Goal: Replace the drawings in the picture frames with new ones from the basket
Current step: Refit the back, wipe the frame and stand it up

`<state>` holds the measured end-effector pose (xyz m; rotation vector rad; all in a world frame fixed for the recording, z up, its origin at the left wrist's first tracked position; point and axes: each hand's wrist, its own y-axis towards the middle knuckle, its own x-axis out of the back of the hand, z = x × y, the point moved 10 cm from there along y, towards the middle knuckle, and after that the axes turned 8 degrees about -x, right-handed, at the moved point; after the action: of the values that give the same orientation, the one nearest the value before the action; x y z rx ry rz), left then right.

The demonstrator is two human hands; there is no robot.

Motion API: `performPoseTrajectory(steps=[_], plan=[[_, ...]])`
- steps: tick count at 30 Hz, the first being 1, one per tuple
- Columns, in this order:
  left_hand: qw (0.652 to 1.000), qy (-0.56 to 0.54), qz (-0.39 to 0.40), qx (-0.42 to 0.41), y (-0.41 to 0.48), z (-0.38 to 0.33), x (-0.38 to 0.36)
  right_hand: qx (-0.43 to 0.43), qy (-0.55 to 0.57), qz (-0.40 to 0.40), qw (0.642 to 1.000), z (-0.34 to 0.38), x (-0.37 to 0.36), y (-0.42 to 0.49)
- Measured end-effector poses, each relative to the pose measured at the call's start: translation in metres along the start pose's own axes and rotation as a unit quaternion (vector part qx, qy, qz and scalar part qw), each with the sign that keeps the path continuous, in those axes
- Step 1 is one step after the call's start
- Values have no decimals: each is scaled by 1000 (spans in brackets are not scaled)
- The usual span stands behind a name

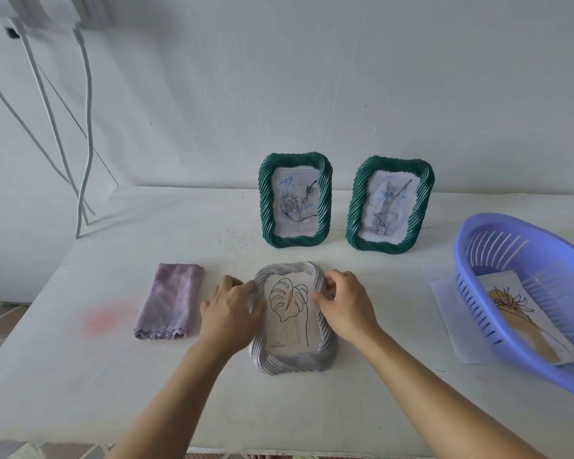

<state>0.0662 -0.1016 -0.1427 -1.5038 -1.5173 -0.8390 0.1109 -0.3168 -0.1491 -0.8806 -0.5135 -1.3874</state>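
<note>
Starting at the far left, white cables (83, 144) hang down the wall to the counter (312, 409). Next comes a folded purple cloth (171, 304), lying just beside the left hand (231, 314). That hand lies over the left rim of the grey picture frame (294, 362), its fingers (227, 281) bent down around the edge.

The frame lies flat and face up in front of the person, its long axis running away from them toward the wall. It shows a leaf line drawing (289, 303). The right hand (345, 304) grips the frame's upper right rim, fingers hooked over the outside and thumb on the inner edge. Both hands hold the frame, one on each long side, neither nearer than the other.

Behind it, apart, the green rose frame (265, 200) and, to its right, the green cat frame (355, 207) stand upright near the wall. At the far right a lilac basket (511, 233) sits partly on a white sheet (448, 306) and holds a spiky flower drawing (524, 313).

The leaf drawing matches the basket's style, so I take this frame as done. The likely next move is a two-sided lift to stand it upright. I judge the green frames are not yet redone.
</note>
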Motion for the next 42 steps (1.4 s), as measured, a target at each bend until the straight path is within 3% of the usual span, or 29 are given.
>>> performPoseTrajectory(steps=[4, 8, 11, 14, 17, 23, 33, 42], plan=[[986, -168, -24, 1, -1, 1, 5, 10, 138, -7, 990, 1, 10, -2], [918, -387, -85, 29, -11, -3, 19, -37, 301, 47, 952, -7, 14, -4], [864, -493, -92, 52, -14, -1, 21, -61, 425, 108, 897, -6, 12, -6], [807, -588, -33, 51, -13, -13, 20, -73, 516, 176, 835, 2, 13, -10], [786, -616, 39, 34, -18, -33, 21, -77, 536, 234, 807, 14, 15, -20], [753, -652, 85, 34, -21, -48, 30, -71, 539, 291, 787, 27, 24, -37], [762, -648, -8, 1, -19, -40, 57, -19, 539, 238, 808, 57, 35, -25], [796, -598, -69, -69, 8, 6, 129, 89, 421, 170, 887, 142, 29, 17]])
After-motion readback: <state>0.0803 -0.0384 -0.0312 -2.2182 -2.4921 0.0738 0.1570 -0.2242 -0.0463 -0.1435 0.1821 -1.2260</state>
